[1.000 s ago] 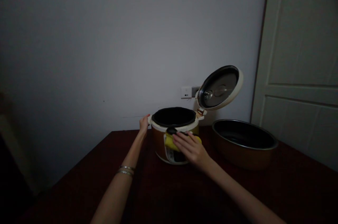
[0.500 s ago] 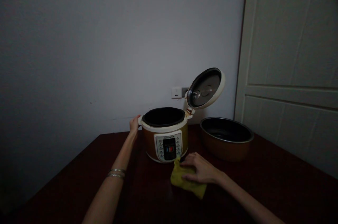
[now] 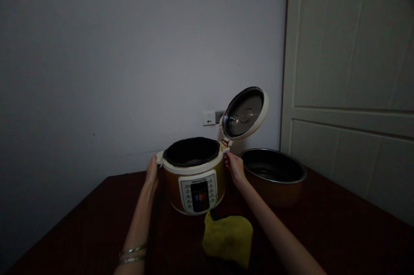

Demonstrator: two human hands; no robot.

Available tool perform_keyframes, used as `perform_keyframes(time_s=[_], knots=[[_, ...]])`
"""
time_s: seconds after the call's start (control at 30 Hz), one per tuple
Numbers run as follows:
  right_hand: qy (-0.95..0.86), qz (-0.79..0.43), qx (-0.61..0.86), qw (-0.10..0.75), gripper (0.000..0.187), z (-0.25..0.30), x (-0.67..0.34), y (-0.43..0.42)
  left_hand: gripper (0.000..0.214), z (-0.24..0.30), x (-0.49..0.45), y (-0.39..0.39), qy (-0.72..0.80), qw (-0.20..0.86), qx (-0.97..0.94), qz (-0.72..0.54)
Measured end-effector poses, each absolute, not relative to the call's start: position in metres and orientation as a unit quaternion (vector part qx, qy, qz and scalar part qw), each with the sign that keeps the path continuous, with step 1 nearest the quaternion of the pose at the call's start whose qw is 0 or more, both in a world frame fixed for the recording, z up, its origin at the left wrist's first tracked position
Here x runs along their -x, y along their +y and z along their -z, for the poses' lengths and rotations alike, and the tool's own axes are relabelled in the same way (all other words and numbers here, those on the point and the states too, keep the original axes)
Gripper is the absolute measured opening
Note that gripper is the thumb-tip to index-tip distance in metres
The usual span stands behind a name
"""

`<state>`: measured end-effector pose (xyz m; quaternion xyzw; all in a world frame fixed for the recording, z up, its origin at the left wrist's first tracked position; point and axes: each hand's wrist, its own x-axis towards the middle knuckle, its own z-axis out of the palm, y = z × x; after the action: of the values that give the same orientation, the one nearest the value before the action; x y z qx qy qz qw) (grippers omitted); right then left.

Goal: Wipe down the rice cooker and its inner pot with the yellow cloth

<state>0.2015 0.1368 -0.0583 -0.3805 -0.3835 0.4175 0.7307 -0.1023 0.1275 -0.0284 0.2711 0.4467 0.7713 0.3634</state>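
An electric pressure cooker (image 3: 197, 188), gold-brown with a white rim and a button panel, stands on the dark red table. Its round lid (image 3: 246, 113) is hinged up at the right side, and the dark inside shows. My left hand (image 3: 152, 171) grips the white handle on the cooker's left. On the other side, my right hand (image 3: 235, 168) has its fingers curled under the white handle below the lid hinge. A yellow cloth (image 3: 228, 240) lies crumpled on the table in front of the cooker, touched by neither hand.
A large round pot (image 3: 274, 193) with a dark inside and metal rim stands to the right, close behind my right forearm. A white wall socket (image 3: 208, 118) is on the wall behind the cooker. A pale panelled door (image 3: 349, 72) rises at the right.
My right hand has let go of the yellow cloth and moved up to the cooker's right handle. My left hand stays at the left handle. The cooker appears slightly turned and nearer.
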Motion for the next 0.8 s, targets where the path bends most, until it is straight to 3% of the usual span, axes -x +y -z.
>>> perform_keyframes(time_s=[0.3,0.8], knots=[[-0.373,-0.4,0.36,0.755,0.044,0.054,-0.194,0.15,0.027,0.023,0.087,0.118,0.355,0.429,-0.258,-0.789],[-0.379,-0.376,0.361,0.765,0.047,0.054,-0.193,0.146,0.031,0.016,0.077,0.107,0.325,0.428,-0.235,-0.81]])
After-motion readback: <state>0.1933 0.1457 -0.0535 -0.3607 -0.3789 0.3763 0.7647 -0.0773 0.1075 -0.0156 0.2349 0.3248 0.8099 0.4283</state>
